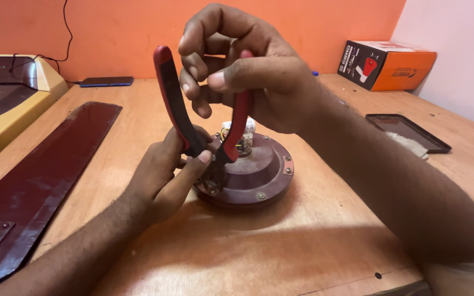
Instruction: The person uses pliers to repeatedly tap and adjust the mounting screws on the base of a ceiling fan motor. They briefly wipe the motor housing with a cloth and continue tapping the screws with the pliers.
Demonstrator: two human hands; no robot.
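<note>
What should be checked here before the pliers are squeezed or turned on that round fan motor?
1. Right hand on the pliers handles: ok.
2. Left hand steadying the pliers near the joint: ok.
3. Plier tips seated on a part of the fan motor housing: cannot tell, hidden by fingers.
4. Housing flat on the wooden table: ok.
5. Left fingers clear of the tips: not ok, very close.
6. Fan blade lies apart from the housing: ok.
</note>
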